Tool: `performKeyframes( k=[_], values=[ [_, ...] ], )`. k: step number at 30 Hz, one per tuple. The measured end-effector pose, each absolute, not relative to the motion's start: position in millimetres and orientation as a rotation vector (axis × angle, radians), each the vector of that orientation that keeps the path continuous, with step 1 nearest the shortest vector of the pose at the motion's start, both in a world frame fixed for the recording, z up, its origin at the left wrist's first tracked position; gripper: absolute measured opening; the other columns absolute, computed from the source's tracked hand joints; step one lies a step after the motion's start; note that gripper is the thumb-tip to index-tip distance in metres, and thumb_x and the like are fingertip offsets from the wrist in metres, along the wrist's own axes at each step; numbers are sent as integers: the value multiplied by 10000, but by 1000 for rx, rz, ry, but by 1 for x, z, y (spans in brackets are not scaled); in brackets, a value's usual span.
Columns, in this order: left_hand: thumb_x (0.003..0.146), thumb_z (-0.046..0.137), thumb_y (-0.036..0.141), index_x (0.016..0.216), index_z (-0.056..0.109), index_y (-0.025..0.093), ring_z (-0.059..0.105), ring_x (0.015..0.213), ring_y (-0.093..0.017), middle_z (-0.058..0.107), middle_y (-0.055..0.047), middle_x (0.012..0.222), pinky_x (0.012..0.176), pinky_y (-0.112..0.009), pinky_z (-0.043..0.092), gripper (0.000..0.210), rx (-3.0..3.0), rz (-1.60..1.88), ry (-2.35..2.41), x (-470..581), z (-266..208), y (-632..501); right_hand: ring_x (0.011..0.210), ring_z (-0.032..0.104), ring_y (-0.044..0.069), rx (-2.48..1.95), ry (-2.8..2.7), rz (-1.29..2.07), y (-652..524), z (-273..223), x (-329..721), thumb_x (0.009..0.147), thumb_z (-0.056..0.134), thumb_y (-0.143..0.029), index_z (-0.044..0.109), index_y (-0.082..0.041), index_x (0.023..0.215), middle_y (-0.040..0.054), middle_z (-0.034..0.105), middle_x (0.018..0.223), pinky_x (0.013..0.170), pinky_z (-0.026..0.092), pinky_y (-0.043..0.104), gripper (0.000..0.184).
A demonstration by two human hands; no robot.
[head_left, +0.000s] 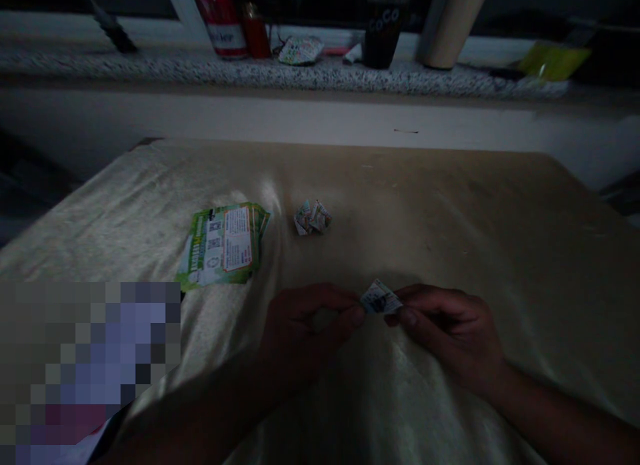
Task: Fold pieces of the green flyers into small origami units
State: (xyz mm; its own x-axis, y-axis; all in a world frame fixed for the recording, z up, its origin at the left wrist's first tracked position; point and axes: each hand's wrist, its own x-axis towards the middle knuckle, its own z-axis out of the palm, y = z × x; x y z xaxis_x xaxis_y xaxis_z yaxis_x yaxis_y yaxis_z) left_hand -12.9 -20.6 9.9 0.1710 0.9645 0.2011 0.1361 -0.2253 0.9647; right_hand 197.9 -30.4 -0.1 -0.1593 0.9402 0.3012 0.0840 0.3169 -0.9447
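Observation:
A small folded piece of printed paper (381, 298) is held up between my two hands, its pointed corner facing away from me. My left hand (313, 325) pinches its left corner between thumb and fingers. On the other side, my right hand (450, 328) grips the right corner the same way. Beyond them on the cloth lie folded printed paper pieces (313, 218), close together. To the left rests a stack of green printed sheets or packets (223, 245), the top one showing a white text panel.
A pale, wrinkled cloth (400, 205) covers the table. Behind it, a speckled sill (320, 75) carries a red bottle (223, 21), a dark cup (381, 31), a tan cylinder (453, 28) and a yellow-green packet (555, 61). A pixelated area hides the lower left.

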Motion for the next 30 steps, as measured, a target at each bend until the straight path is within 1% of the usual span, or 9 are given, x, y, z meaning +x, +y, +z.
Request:
performKeyframes(
  k=[3,7,12,14,20,26,30],
  values=[
    [779,723,129,731,765,168,722,654,-131,784,-26,750,604,-201,557,76,1515,1148,1075,-12,8,-21,640,741,161,-979,-1484,1013,-30,-1,196,824,774,-205,785,-218,817,46,791,736,541,582,212,18],
    [746,747,114,727,750,169,736,694,-137,794,-26,785,640,-205,563,59,1485,1142,1044,-12,4,-22,657,748,151,-949,-1448,1051,-31,-3,195,793,790,-146,778,-223,804,41,801,771,581,597,204,79],
    [778,737,140,693,734,172,717,650,-114,785,-14,761,604,-188,531,91,1524,1112,1078,-12,4,-23,679,740,148,-907,-1438,1134,-30,-3,195,820,767,-150,777,-219,816,45,796,787,592,591,214,70],
    [787,725,141,678,723,167,706,636,-110,775,-14,747,600,-192,523,112,1569,1129,1079,-11,5,-25,682,732,146,-904,-1436,1162,-31,-2,195,831,755,-148,765,-211,788,48,791,792,597,584,221,76],
    [788,711,131,671,710,160,677,594,-97,748,-10,701,580,-186,501,120,1694,1169,1076,-8,7,-28,633,688,123,-929,-1400,1239,-31,-3,194,829,740,-128,678,-177,642,44,756,743,555,528,205,203],
    [767,734,119,666,703,150,700,593,-111,760,-19,696,585,-191,523,111,1672,1185,1048,-8,5,-29,571,646,97,-951,-1327,1301,-32,-6,193,797,777,-146,642,-170,586,27,731,669,516,493,177,252],
    [742,746,94,650,703,142,700,567,-104,758,-19,667,553,-164,517,113,1669,1197,1042,-7,7,-29,565,642,98,-952,-1304,1339,-32,-6,194,802,780,-172,642,-166,582,29,719,644,518,492,178,260]
  ],
)
